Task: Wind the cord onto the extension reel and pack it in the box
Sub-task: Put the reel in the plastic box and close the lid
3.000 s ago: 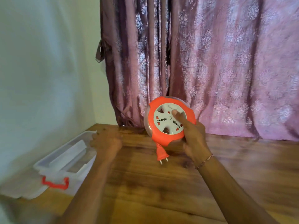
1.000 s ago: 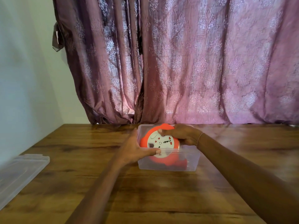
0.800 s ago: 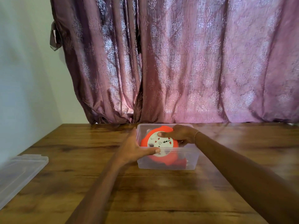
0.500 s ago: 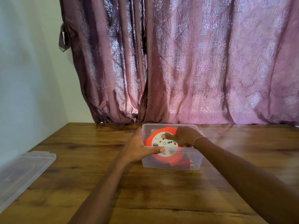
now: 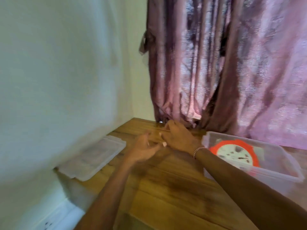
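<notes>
The orange extension reel (image 5: 235, 153) with its white socket face up lies inside the clear plastic box (image 5: 280, 173) at the right of the wooden table. Both hands are out of the box and over the table to its left. My left hand (image 5: 144, 149) is empty with its fingers apart. My right hand (image 5: 178, 137) is also empty and spread, reaching leftward across the table. The clear lid (image 5: 93, 157) lies flat near the table's left edge, apart from both hands. The frame is motion-blurred.
A pale wall (image 5: 58, 80) runs along the table's left side. A mauve patterned curtain (image 5: 232, 67) hangs behind the table and touches its far edge. Bare wooden tabletop (image 5: 174, 196) lies between the lid and the box.
Both hands have let go of the reel and box and moved left toward the lid. The view has swung left, so the box now sits at the right.
</notes>
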Motion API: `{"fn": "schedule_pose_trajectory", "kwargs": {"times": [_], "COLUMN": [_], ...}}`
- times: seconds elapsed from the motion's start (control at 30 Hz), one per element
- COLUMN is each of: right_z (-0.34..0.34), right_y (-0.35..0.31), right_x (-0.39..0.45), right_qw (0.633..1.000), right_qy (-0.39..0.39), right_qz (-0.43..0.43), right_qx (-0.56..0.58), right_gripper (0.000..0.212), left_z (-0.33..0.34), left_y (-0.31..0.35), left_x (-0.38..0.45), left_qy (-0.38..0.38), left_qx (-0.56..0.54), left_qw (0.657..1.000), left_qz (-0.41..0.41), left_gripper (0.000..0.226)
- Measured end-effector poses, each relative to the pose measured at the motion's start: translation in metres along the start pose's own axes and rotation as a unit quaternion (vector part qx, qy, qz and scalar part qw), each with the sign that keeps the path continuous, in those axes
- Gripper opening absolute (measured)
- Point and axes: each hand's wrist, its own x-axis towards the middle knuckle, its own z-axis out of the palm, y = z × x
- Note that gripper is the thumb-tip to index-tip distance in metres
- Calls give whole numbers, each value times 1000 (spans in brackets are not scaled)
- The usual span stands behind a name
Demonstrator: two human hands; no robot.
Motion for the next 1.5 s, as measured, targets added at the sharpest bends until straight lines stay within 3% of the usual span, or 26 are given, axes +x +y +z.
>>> {"fn": "schedule_pose_trajectory", "kwargs": {"times": [0.13, 0.27, 0.47, 0.67, 0.9, 1.03, 1.13, 1.23, 1.37, 1.43, 1.5], "right_z": [68, 131, 181, 202, 181, 141, 102, 59, 0, -32, -62], "right_y": [-46, -88, -119, -117, -89, -61, -35, -10, 23, 35, 47], "right_x": [28, 49, 88, 109, 110, 102, 93, 83, 61, 45, 25], "right_qw": [994, 985, 978, 977, 974, 974, 970, 972, 946, 920, 877], "right_qy": [-99, -141, -174, -199, -129, -33, 47, 75, 91, 100, 112], "right_qz": [-25, -53, -32, -23, 41, 90, 102, 124, 187, 210, 234], "right_qx": [38, 88, 114, 65, 183, 207, 217, 184, 248, 314, 404], "right_gripper": [41, 53, 79, 81, 65, 61, 41, 53, 63, 65, 76], "left_z": [-39, -72, -96, -95, -91, -79, -68, -52, -30, -25, -21], "left_y": [-53, -100, -140, -148, -129, -105, -86, -55, -16, 3, 24], "left_x": [-21, -38, -47, -45, -43, -30, -13, 5, 26, 35, 39], "left_qy": [39, 75, 70, 119, 231, 320, 338, 328, 292, 237, 167], "left_qx": [78, 195, 180, 135, 96, -53, -152, -202, -276, -408, -572], "left_qw": [993, 957, 913, 915, 921, 909, 898, 899, 900, 870, 792], "left_qz": [-77, -201, -358, -362, -300, -263, -237, -207, -169, -145, -131], "left_gripper": [79, 100, 120, 116, 106, 114, 105, 93, 76, 66, 69]}}
